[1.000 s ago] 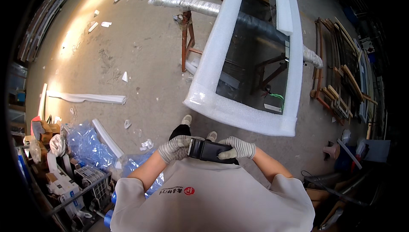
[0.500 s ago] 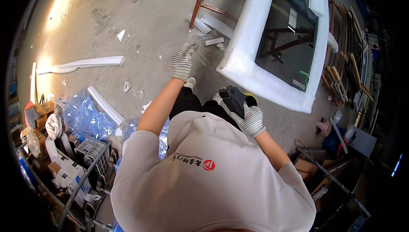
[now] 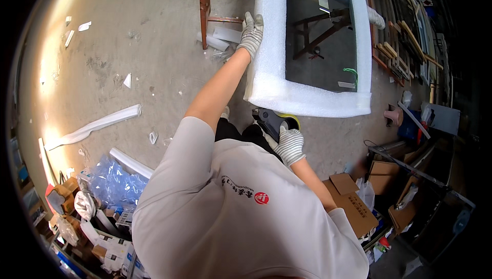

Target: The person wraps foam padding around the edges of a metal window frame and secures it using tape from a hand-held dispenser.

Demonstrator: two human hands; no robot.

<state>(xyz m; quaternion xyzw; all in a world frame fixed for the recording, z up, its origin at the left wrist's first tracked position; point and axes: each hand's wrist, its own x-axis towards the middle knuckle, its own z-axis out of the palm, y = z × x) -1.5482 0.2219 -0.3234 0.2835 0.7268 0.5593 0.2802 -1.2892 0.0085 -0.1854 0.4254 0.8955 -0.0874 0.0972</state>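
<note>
A large glazed frame (image 3: 270, 87), its borders wrapped in white foam, lies on brown metal supports in front of me. My left hand (image 3: 251, 35), in a striped white glove, rests against the foam on its left side, fingers stretched out. Below the near foam edge, my gloved right hand (image 3: 290, 145) is wrapped round a black hand-held tool (image 3: 267, 121). A yellow rim (image 3: 292, 120) shows beside the tool; its exact kind I cannot make out. The right fingertips are partly hidden.
Brown trestle legs (image 3: 204, 12) stand at the far left of the frame. Foam strips (image 3: 100, 127) and scraps litter the floor. Blue plastic film (image 3: 115, 181) and boxes crowd the lower left. A cardboard box (image 3: 353, 207) lies at lower right; wooden strips (image 3: 405, 43) lean beyond the frame.
My left hand has gone from over the floor to the frame's foam-wrapped left side. The view has shifted, placing the frame further left. The right hand keeps hold of the black tool.
</note>
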